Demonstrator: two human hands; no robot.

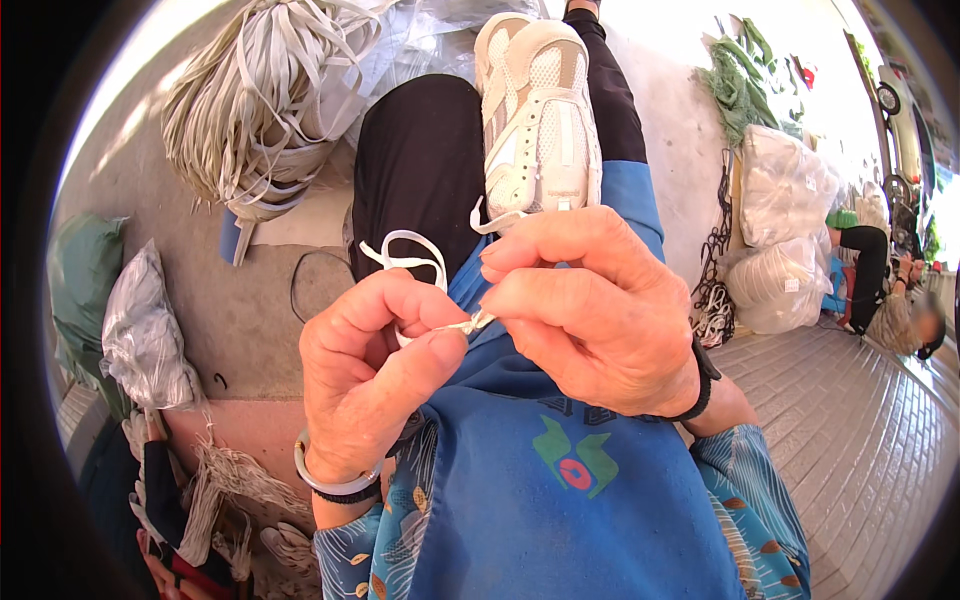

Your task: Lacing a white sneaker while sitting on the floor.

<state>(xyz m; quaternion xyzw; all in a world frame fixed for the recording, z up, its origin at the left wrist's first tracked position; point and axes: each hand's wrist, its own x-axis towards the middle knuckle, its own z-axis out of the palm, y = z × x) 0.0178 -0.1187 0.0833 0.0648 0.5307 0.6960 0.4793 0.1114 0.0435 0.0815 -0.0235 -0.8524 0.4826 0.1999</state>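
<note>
A pair of beige and white mesh sneakers [540, 120] rests side by side on my lap, toes pointing away. Above my blue apron [560, 500], my left hand [370, 370] pinches a white shoelace [405, 240] between thumb and forefinger, and a loop of it stands up behind the fingers. My right hand [605, 320] meets it from the other side, its fingertips closed on the same thin strand. The bit between the two hands looks twisted or knotted; its exact form is too small to tell. Another stretch of lace runs from the shoe toward my right hand.
A big bundle of pale flat laces [270, 110] lies at the far left. Wrapped packs [150, 330] and tangled cords [225, 480] are at left. On the right are stacked plastic-wrapped bundles [785, 190], dark cords [720, 240], green netting [740, 80] and another person [890, 325].
</note>
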